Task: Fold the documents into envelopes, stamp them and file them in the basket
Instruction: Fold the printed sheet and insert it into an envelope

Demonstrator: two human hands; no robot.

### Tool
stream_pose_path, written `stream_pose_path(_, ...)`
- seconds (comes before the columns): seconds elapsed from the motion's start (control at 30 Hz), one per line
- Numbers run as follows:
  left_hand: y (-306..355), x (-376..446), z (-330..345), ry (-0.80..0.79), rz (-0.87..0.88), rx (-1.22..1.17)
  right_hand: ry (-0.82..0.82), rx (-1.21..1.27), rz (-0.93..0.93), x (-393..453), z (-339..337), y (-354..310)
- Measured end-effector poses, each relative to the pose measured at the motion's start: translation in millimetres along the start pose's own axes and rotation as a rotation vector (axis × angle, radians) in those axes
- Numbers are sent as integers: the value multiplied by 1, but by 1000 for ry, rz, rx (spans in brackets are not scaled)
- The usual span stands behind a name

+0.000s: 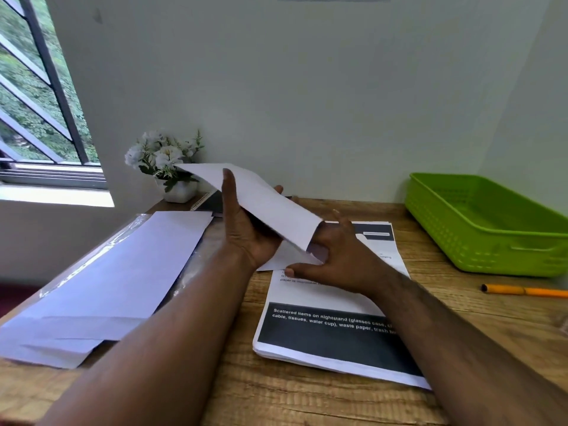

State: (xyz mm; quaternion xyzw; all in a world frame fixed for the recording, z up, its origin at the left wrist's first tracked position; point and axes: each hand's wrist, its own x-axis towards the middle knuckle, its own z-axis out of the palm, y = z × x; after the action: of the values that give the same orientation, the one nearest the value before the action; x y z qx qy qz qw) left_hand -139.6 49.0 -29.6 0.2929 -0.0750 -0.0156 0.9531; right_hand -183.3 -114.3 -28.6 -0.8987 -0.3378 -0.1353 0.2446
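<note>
1. Head view shows a white envelope held up above the wooden desk, tilted, its far end toward the flower pot and its near, open end toward the person.
2. Left hand grasps the envelope from below, thumb up across its face and fingers curled round the far edge.
3. Right hand is at the open end; its fingers pinch a folded paper that juts out beneath the mouth. How far the paper is in cannot be told.
4. Judged step: sliding a folded document into an envelope; stamping and filing are not yet done.
5. Next move likely calls for keeping the mouth spread while the paper goes in straight, then closing the flap.
6. Under the hands lies a stack of printed documents; spare envelopes lie to the left on clear plastic.
7. Green basket sits at the right, apparently with nothing in it, with an orange pen in front of it. No stamp is visible.
</note>
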Motion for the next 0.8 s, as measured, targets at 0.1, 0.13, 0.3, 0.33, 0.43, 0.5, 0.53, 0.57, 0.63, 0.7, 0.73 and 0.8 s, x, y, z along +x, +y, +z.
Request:
stream_pose_path(0.1,10,5,-8,35,72,-39,152,442,87,-2,-5,-2)
stream_pose_path(0.13,15,7,-13,53,103,-57,256,570,120,-1,-8,0)
stream_pose_path(0.3,21,10,-21,125,150,-69,299,290,337,2,-14,39)
stream_pose_path(0.33,21,9,-20,117,147,-70,106,148,411,0,-12,47)
stream_pose_path(0.43,18,9,-20,105,144,-67,-243,-156,533,-4,-6,54)
stream_pose_path(0.5,17,10,-21,112,116,-82,-189,-187,546,-1,-4,57)
stream_pose_path(0.53,17,10,-22,118,92,-96,-150,-196,551,-1,-5,56)
stream_pose_path(0.57,18,9,-22,122,73,-115,-111,-191,558,0,-6,59)
stream_pose_path(0.63,20,9,-22,118,62,-149,-17,-160,580,2,-8,62)
stream_pose_path(0.7,22,10,-23,120,102,-142,170,-171,591,3,-12,67)
stream_pose_path(0.73,23,12,-24,128,131,-132,296,-124,587,5,-15,68)
stream_pose_path(0.8,24,14,-27,133,158,-142,574,142,573,7,-23,66)
